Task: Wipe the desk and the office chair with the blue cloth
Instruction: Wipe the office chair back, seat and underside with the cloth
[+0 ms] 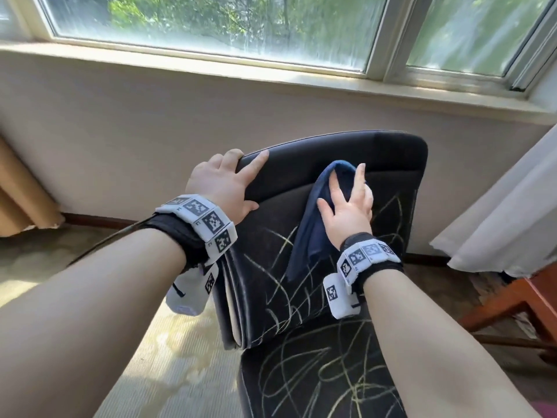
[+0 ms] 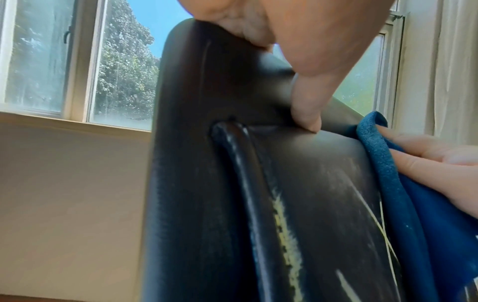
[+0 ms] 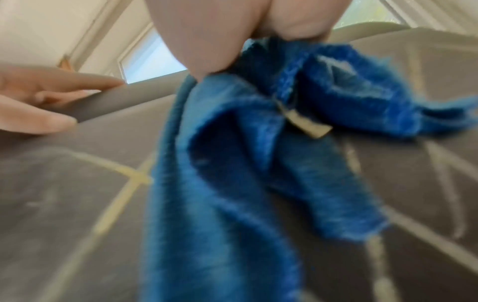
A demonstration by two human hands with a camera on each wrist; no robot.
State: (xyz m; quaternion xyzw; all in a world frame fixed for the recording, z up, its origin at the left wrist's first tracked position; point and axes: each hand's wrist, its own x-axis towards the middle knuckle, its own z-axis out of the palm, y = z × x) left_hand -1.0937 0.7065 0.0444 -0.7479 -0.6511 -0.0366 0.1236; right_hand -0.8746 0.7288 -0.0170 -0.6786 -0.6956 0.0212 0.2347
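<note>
The office chair point(image 1: 382, 158) has a dark backrest covered with yellow scribble marks and faces me below the window. My left hand point(image 1: 224, 182) grips the backrest's top left corner, fingers over the top edge and thumb point(image 2: 308, 102) on the front. My right hand point(image 1: 348, 206) presses the blue cloth point(image 1: 313, 227) flat against the upper backrest with straight, spread fingers. The cloth point(image 3: 220, 183) hangs down from under the palm over the scribbles. In the left wrist view the cloth point(image 2: 413, 204) lies between the right hand's fingers point(image 2: 439, 169) and the backrest point(image 2: 207, 183). No desk is in view.
A wall and a windowsill point(image 1: 271, 70) stand close behind the chair. A pale curtain point(image 1: 497, 221) hangs at the right above a reddish wooden frame point(image 1: 512, 303). A brown panel point(image 1: 18, 191) leans at the far left. Carpet point(image 1: 150, 357) shows left of the chair.
</note>
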